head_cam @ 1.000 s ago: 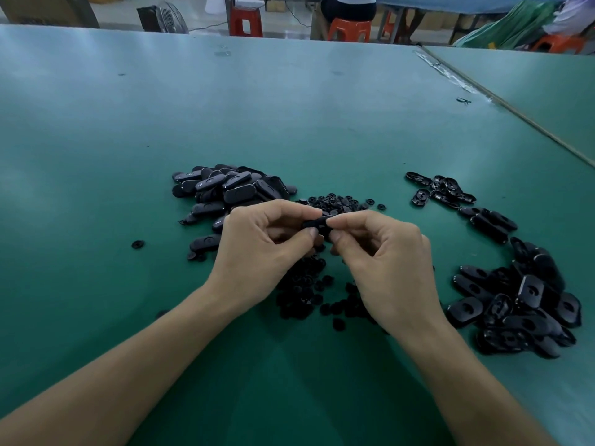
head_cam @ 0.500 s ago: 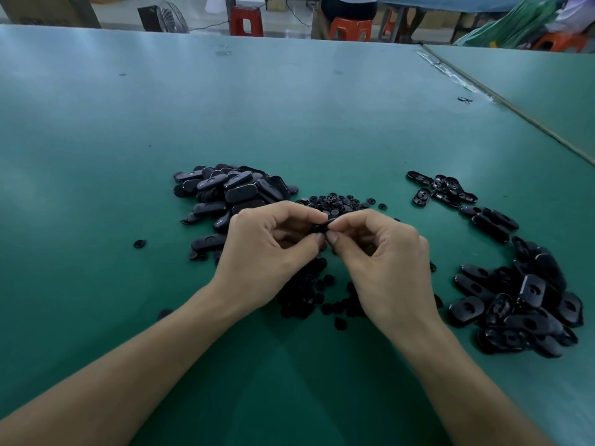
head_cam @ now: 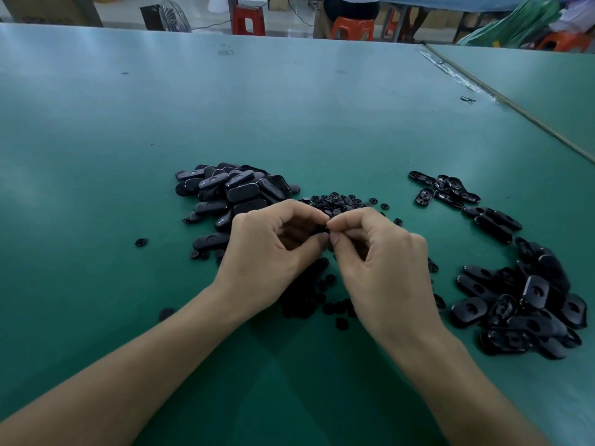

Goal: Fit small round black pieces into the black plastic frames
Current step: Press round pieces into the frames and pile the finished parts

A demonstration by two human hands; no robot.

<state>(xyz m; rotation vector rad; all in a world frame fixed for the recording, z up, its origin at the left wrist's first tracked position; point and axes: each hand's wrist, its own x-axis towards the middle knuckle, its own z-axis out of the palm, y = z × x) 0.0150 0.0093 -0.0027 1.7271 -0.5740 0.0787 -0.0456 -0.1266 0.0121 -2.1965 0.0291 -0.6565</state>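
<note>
Currently, head view: a small black part (head_cam: 322, 229), mostly hidden, is pinched between curled fingertips of the left hand (head_cam: 267, 252) and right hand (head_cam: 383, 268) above the round pieces (head_cam: 302, 304). Holed frames (head_cam: 528, 304) are piled at right on the green table (head_cam: 289, 107), judged unfitted; much is left.

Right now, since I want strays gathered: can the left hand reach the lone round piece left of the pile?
Probably yes: the lone round piece lies uncovered on the left hand's side. But it and the right hand pinch a black part, so it must let go first.
</note>
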